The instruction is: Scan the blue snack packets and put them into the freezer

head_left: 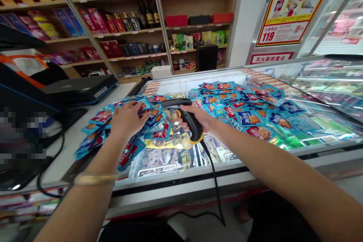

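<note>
My right hand is wrapped round a black and yellow handheld scanner, its head pointing left over the glass top of a freezer. A cable hangs from its handle. My left hand lies on the left pile of small blue and red snack packets, fingers spread; whether a packet is held beneath the palm is hidden. A second, larger pile of similar packets lies on the glass to the right of the scanner.
A counter with black devices stands at the left. Shelves of boxes and bottles fill the back. The scanner cable droops over the freezer's front edge. A poster hangs at the back right.
</note>
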A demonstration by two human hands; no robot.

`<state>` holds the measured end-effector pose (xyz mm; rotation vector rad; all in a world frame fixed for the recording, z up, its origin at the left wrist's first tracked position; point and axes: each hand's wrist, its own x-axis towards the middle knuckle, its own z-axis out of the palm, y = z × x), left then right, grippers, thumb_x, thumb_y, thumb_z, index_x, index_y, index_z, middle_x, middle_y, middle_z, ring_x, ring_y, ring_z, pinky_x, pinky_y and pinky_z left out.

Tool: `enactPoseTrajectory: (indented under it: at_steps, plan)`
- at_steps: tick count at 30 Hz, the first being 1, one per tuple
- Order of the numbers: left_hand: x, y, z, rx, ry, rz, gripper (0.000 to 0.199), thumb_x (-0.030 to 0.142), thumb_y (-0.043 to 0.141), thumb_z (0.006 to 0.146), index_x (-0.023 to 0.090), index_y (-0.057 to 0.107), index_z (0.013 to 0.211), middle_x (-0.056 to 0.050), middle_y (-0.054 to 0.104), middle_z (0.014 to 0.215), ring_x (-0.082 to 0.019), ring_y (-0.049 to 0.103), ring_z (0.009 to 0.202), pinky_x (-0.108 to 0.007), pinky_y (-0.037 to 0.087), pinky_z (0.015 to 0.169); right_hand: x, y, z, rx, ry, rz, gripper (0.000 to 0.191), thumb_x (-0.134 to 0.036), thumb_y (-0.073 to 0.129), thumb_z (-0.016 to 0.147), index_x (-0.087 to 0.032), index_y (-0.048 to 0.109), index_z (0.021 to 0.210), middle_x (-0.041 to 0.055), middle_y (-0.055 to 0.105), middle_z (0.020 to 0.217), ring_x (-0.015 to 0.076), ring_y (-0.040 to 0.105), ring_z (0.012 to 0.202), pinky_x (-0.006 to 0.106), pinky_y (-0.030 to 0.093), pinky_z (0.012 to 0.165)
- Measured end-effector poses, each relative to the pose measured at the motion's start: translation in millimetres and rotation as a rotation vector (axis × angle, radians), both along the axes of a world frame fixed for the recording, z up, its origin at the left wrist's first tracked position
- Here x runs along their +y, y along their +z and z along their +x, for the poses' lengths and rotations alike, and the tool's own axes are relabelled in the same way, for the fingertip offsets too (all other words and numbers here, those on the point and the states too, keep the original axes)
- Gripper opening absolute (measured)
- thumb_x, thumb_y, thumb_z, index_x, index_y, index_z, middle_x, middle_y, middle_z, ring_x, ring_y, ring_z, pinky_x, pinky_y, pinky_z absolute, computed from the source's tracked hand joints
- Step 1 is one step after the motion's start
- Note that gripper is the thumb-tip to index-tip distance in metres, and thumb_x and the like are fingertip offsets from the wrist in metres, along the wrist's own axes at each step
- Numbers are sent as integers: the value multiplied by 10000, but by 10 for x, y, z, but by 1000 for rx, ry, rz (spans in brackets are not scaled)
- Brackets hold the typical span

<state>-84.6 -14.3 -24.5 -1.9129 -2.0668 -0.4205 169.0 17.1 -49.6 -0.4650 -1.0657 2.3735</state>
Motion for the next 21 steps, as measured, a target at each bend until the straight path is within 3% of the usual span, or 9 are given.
enactPoseTrajectory:
  at_steps: [5, 10, 14, 21]
  plan:
    - [-29, 15, 77, -57, -29, 176, 449, 462, 486, 867, 239, 641, 1223, -131, 581, 1342, -364, 479, 1282, -556, 322, 1101, -11, -20, -4, 5, 24, -5, 248, -403, 593, 876, -162, 557, 831, 0, 532, 649, 88, 449, 505, 194, 405, 445]
    - [49, 80, 412, -136, -136, 239, 441, 412, 463, 876, 189, 644, 1211, -137, 595, 1311, -315, 519, 1240, -471, 359, 1086, 18, 87, 356, -3, -97, 16, 237, -386, 575, 881, -154, 556, 840, 11, 524, 653, 91, 431, 508, 199, 391, 448]
    - [160, 22, 944, -223, -293, 201, 414, 391, 499, 878, 174, 646, 1199, -128, 614, 1284, -278, 538, 1227, -427, 382, 1086, 64, 176, 898, -32, -253, 66, 230, -387, 592, 863, -163, 553, 833, 5, 503, 661, 91, 411, 496, 199, 377, 425]
    - [200, -188, 2072, -272, -553, -86, 424, 346, 538, 902, 165, 597, 1281, -141, 578, 1356, -268, 547, 1245, -425, 420, 1076, 103, 125, 1890, -52, -514, 33, 173, -347, 585, 865, -178, 558, 840, 13, 503, 662, 100, 396, 486, 199, 368, 393]
